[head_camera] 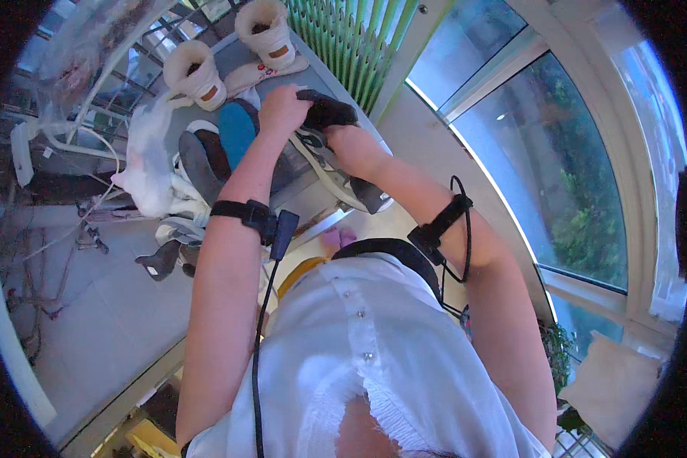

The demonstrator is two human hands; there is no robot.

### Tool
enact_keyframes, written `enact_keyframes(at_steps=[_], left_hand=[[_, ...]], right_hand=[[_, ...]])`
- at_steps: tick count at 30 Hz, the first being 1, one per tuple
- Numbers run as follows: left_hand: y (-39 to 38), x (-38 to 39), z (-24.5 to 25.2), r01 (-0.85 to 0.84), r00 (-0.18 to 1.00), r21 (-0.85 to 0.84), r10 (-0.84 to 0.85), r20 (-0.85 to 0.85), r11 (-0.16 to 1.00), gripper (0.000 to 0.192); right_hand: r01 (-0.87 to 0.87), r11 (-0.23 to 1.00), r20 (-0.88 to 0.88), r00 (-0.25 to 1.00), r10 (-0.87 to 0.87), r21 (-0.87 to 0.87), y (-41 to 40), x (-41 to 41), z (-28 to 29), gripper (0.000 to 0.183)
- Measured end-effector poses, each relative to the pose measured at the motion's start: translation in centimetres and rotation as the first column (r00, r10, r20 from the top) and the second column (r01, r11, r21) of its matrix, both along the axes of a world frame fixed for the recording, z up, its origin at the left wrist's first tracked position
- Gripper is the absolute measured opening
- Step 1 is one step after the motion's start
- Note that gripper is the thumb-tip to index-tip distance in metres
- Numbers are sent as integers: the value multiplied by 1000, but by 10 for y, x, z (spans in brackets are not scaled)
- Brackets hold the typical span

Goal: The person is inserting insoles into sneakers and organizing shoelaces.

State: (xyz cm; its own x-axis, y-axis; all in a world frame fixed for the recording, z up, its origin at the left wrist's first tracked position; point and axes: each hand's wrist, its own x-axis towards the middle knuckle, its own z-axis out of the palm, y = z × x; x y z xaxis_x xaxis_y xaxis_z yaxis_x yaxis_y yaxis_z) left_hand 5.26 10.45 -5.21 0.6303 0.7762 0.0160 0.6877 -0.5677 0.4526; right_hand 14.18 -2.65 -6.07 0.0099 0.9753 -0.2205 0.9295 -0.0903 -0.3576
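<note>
My left hand grips one end of a black, soft-looking piece, possibly part of a shoe. At its other end is my right hand, with the fingers curled and partly hidden. Just below them, a dark sneaker with a pale sole lies along the edge of the grey ledge, partly covered by my right hand. Left of my left hand lies a blue insole. Beside that is a grey shoe sole or insole, partly overlapped by other footwear.
Two cream boots stand at the far end of the ledge, near an insole with flowers. A white cat is at the left edge, above more shoes. A green ribbed radiator and windows border the right.
</note>
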Motion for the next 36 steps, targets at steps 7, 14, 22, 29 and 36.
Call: enact_keyframes(at_steps=[7,14,22,29,36], left_hand=[[-47,0,54,-192,973,142,170,155,971,33],[-49,-40,50,-63,901,528,-180,395,847,31],[-20,-79,58,-132,679,-805,644,352,579,55],[-13,-83,17,-165,829,-739,498,254,653,67],[-42,-80,19,352,485,-828,672,560,436,47]], right_hand=[[324,780,-682,-710,-174,-536,21,-1,67,12],[613,633,-881,-320,-348,-473,38,-14,83,25],[229,943,-757,653,35,241,17,-4,63,25],[-111,963,-512,828,227,247,10,0,65,26],[-29,992,-644,758,103,123,9,-13,57,34]])
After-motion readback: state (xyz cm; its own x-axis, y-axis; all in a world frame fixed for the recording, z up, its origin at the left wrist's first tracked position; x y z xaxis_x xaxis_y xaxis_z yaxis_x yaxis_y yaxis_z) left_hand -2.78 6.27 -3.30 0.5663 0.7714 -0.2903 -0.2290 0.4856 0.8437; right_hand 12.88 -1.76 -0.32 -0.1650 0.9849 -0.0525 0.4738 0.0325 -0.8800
